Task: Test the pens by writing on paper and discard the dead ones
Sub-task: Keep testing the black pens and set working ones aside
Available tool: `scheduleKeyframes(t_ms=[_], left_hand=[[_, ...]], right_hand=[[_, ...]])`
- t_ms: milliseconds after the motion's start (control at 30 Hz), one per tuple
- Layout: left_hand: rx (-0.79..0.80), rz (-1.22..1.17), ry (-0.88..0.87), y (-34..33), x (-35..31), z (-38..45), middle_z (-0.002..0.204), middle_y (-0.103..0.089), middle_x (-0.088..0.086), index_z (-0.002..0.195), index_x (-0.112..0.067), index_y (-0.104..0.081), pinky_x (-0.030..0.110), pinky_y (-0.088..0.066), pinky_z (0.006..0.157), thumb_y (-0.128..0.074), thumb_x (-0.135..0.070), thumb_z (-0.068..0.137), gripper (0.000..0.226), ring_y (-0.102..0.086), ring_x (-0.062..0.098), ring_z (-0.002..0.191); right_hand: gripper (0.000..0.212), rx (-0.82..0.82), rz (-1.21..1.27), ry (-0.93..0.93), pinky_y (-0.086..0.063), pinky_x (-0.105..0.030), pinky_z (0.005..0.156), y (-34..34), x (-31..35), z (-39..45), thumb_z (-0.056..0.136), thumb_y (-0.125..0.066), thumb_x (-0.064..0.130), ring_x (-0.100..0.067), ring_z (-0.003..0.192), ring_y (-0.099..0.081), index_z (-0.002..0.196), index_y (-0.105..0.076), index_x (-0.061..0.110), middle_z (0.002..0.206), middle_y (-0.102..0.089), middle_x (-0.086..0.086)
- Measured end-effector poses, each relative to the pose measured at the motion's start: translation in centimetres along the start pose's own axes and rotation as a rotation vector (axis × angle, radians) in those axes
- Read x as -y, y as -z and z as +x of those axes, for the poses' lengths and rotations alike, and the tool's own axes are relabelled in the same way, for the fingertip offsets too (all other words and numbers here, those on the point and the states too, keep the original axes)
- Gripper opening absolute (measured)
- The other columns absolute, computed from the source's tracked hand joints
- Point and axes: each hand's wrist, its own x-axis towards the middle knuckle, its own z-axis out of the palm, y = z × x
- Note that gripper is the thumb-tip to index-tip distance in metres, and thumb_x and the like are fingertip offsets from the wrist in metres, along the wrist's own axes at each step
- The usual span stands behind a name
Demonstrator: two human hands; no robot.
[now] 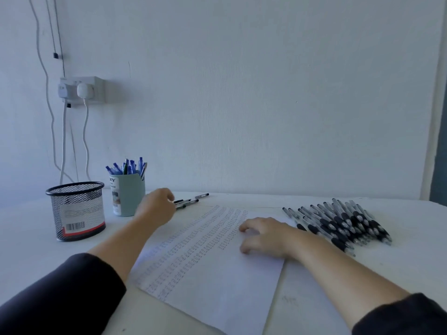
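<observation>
- White paper sheet (208, 274) covered in rows of scribbles lies between both forearms.
- Right hand (263, 234) rests on it, fingers loosely spread, holding nothing.
- Left hand (157, 206) reaches forward, fingers curled at a few black-capped clear pens (191, 201); grip unclear.
- Heap of black-grip pens (343, 221) lies just right of the right hand.

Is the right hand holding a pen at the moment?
No, the right hand rests with loosely spread fingers on the written sheet of paper, and no pen is in it.
</observation>
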Motion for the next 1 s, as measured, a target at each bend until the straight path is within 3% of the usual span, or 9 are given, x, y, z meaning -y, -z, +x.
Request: scheduleKeyframes(t_ms=[100,167,300,400,567,700,800,900,1000], left_hand=[[0.106,0.22,0.103,0.1,2.5,1.1,0.131,-0.051,0.01,0.134,-0.016,-0.046,0.036,-0.046,0.091,-0.039,-0.004,0.092,0.045,-0.049,0.026,0.11],[0.15,0.275,0.116,-0.2,3.1,1.5,0.134,-0.049,0.01,0.136,-0.018,-0.043,0.038,-0.043,0.096,-0.037,-0.004,0.092,0.046,-0.046,0.028,0.118],[0.117,0.319,0.045,-0.7,3.3,1.7,0.111,-0.06,0.007,0.112,-0.012,-0.058,0.036,-0.05,0.088,-0.039,-0.001,0.088,0.032,-0.054,0.024,0.1],[0.091,0.327,0.027,-0.8,3.1,1.6,0.098,-0.059,0.004,0.1,-0.012,-0.059,0.037,-0.051,0.086,-0.04,-0.002,0.087,0.025,-0.055,0.021,0.092],[0.05,0.387,-0.045,-0.8,2.6,1.3,0.099,-0.058,0.003,0.095,-0.012,-0.055,0.035,-0.05,0.085,-0.039,0.001,0.086,0.023,-0.054,0.021,0.092],[0.066,0.472,-0.108,-1.1,2.1,1.0,0.1,-0.058,0.003,0.097,-0.015,-0.05,0.034,-0.045,0.085,-0.039,0.002,0.086,0.023,-0.053,0.021,0.091],[0.032,0.449,-0.153,-1.1,1.7,0.8,0.107,-0.056,0.005,0.101,-0.01,-0.058,0.036,-0.05,0.086,-0.042,0.003,0.087,0.025,-0.056,0.021,0.091],[-0.061,0.332,-0.228,-1.1,0.5,0.3,0.106,-0.049,0.006,0.107,-0.009,-0.054,0.036,-0.053,0.081,-0.043,0.004,0.089,0.025,-0.056,0.021,0.083],[-0.104,0.223,-0.286,-1.1,-1.7,-0.8,0.099,-0.048,0.004,0.103,-0.015,-0.048,0.036,-0.044,0.084,-0.043,0.0,0.089,0.021,-0.054,0.02,0.081]], right_hand=[[0.062,-0.003,0.015,-0.006,-0.035,-0.039,0.106,0.3,-0.6,0.1,0.072,-0.06,0.05,-0.024,0.129,-0.038,0.131,-0.045,0.044,0.142,-0.039,0.003],[0.061,-0.015,0.008,-0.005,-0.035,-0.038,0.106,0.3,-0.9,0.2,0.074,-0.06,0.05,-0.023,0.13,-0.038,0.132,-0.045,0.044,0.143,-0.039,0.003],[0.059,-0.02,0.0,-0.02,-0.034,-0.037,0.106,0.3,-0.9,0.3,0.076,-0.06,0.05,-0.024,0.131,-0.037,0.133,-0.044,0.045,0.143,-0.038,0.002],[0.062,-0.017,-0.006,-0.025,-0.034,-0.038,0.107,0.3,-0.9,0.2,0.073,-0.06,0.052,-0.024,0.131,-0.036,0.132,-0.044,0.046,0.143,-0.038,0.003],[0.079,-0.013,-0.05,-0.052,-0.029,-0.038,0.108,0.3,-0.6,0.0,0.059,-0.05,0.064,-0.025,0.135,-0.031,0.136,-0.039,0.047,0.147,-0.035,0.003],[0.07,-0.017,-0.056,-0.065,-0.026,-0.04,0.11,0.4,-0.6,-0.2,0.074,-0.054,0.061,-0.029,0.138,-0.025,0.14,-0.034,0.047,0.15,-0.029,0.0],[0.067,-0.02,-0.075,-0.064,-0.025,-0.039,0.11,0.5,-0.5,-0.6,0.082,-0.053,0.057,-0.03,0.139,-0.022,0.143,-0.03,0.044,0.152,-0.026,-0.001],[0.064,-0.022,-0.099,-0.064,-0.025,-0.039,0.109,0.6,-0.5,-0.8,0.086,-0.049,0.057,-0.03,0.139,-0.022,0.144,-0.031,0.038,0.152,-0.026,-0.001],[0.061,-0.015,-0.107,-0.078,-0.027,-0.039,0.107,0.6,-0.5,-0.7,0.087,-0.047,0.057,-0.03,0.137,-0.025,0.142,-0.035,0.034,0.149,-0.03,-0.005]])
